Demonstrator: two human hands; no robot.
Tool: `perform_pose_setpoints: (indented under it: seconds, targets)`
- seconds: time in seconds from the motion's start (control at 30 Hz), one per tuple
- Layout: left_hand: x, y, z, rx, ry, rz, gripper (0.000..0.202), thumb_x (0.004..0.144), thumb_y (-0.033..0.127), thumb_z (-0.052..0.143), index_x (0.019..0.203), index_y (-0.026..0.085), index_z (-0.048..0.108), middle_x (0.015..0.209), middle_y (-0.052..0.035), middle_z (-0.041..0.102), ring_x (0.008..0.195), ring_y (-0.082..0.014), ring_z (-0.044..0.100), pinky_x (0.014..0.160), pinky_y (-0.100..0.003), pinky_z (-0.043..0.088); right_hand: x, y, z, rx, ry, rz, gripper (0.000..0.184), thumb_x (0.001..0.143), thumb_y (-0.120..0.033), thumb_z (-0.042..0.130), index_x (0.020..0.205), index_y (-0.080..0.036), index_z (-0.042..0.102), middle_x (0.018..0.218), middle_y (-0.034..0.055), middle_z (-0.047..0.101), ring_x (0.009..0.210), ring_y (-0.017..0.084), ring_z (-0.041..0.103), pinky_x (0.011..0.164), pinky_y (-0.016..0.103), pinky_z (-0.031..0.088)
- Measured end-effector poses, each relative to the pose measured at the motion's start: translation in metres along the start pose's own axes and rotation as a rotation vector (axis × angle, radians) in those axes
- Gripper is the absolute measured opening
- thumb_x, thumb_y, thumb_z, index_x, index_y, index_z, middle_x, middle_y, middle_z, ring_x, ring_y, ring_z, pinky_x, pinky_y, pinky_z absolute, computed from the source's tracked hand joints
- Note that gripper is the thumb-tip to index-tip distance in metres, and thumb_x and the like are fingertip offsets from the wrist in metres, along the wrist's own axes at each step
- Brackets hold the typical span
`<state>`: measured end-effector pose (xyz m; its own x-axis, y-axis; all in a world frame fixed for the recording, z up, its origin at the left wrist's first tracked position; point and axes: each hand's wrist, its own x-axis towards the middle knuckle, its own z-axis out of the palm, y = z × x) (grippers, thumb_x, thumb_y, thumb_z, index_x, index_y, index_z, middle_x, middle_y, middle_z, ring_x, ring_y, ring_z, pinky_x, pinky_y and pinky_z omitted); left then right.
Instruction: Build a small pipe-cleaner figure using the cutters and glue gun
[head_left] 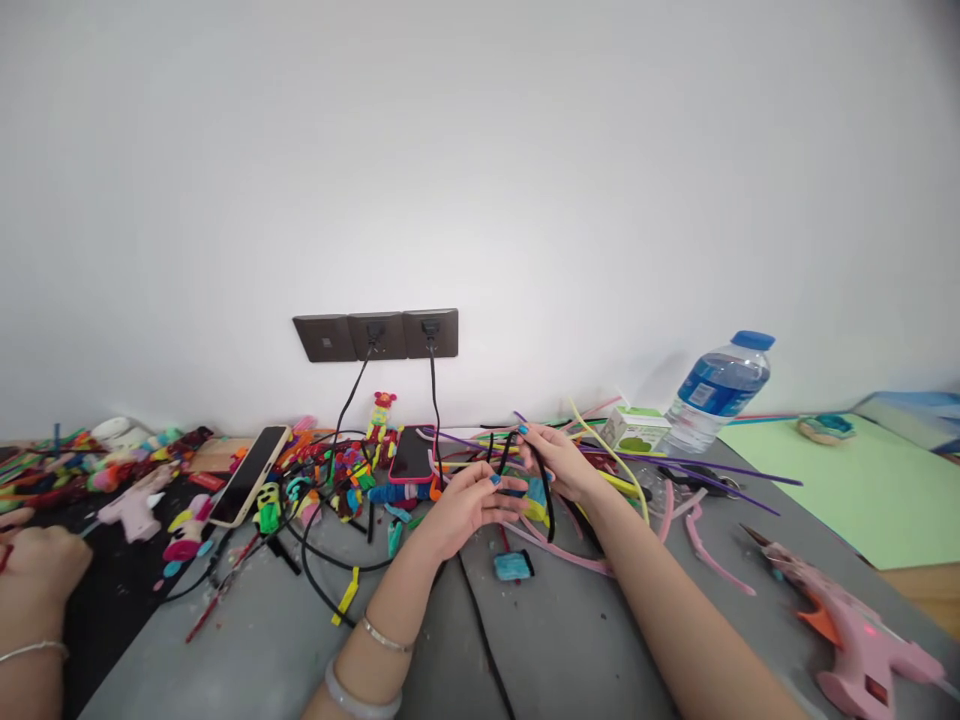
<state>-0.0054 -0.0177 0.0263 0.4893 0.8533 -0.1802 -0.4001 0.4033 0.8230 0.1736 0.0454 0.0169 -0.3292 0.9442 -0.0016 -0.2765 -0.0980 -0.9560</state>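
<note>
A bent black pipe cleaner hangs between my two hands above the grey table. My right hand pinches its upper bend between thumb and fingertips, and one length drops past the palm. On the other side my left hand has its thumb against its fingers at the stem's other stretch, with the remaining fingers loosely extended. Just below them lies a small light-blue fuzzy piece with a black edge. A yellow and blue fuzzy piece shows behind my hands, partly covered.
A pink glue gun lies front right, near a tilted water bottle, a small box and green sheets. Phones, cables and colourful pipe-cleaner figures crowd the left. Another person's hand is at far left.
</note>
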Motion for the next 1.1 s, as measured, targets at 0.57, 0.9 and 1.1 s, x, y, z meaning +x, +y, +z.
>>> perform_pose_setpoints:
  seconds: [0.57,0.9,1.1]
  targets:
    - [0.004,0.015,-0.006,-0.567,0.272,0.289,0.016,0.076,0.009,0.069,0.080,0.018,0.056,0.084,-0.0007,0.071,0.075,-0.0124,0.069,0.069,-0.023,0.054,-0.021,-0.009,-0.022,0.066,-0.197,0.265,0.034,0.067,-0.037,0.085,0.086,-0.015,0.067,0.068,-0.0020,0.066,0.036,-0.002,0.032,0.036,0.012,0.030]
    - [0.005,0.010,-0.005,-0.473,0.243,0.258,0.017,0.074,0.011,0.072,0.078,0.017,0.056,0.091,-0.0046,0.074,0.086,-0.0164,0.072,0.079,-0.028,0.055,-0.023,-0.013,-0.013,0.251,-0.214,0.115,0.031,0.075,-0.035,0.079,0.090,-0.019,0.058,0.061,-0.0069,0.054,0.041,0.002,0.041,0.036,0.011,0.035]
    - [0.003,-0.003,0.002,-0.208,0.073,0.055,0.022,0.075,0.022,0.076,0.079,0.015,0.055,0.096,-0.0092,0.075,0.083,-0.0192,0.074,0.078,-0.029,0.057,-0.017,-0.007,-0.009,0.314,-0.160,0.091,0.028,0.077,-0.031,0.078,0.091,-0.020,0.057,0.068,-0.0061,0.059,0.048,0.004,0.055,0.045,0.012,0.048]
